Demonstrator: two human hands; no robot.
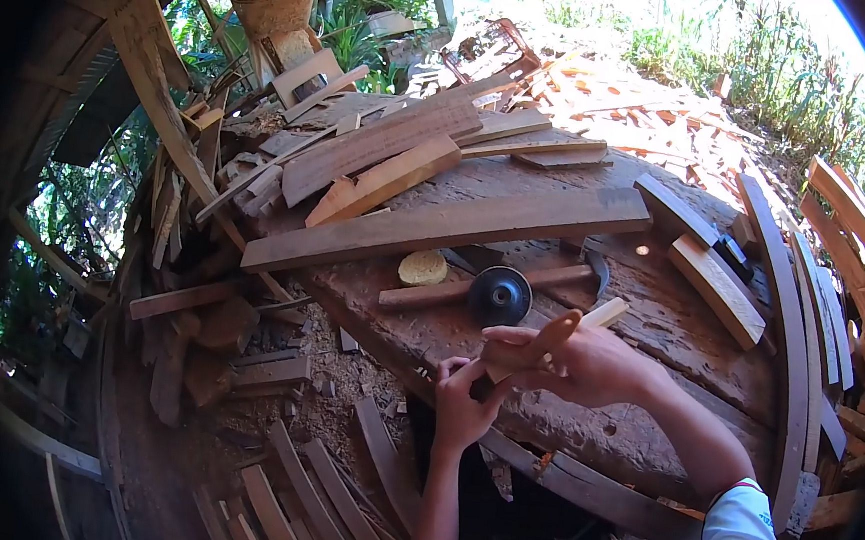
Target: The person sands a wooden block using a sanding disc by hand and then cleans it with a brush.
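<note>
Over the near edge of a rough wooden workbench point(582, 431), my left hand point(465, 403) is closed at the lower end of a small reddish-brown wooden piece point(538, 346). My right hand point(596, 367) is wrapped round the same piece from the right, its rounded tip sticking up. A pale strip of wood point(605, 313) shows just behind my right hand. Just beyond the hands is a black round disc point(500, 296) with a metal centre. Beside it are a yellowish round block point(423, 267) and a wooden bar point(421, 296).
A long plank point(446, 226) crosses the bench beyond the disc. Boards point(381, 151) are piled behind it. More planks point(717, 290) lie at the right, and long boards point(775, 324) lean there. Wood strips point(322, 488) and shavings cover the ground at lower left.
</note>
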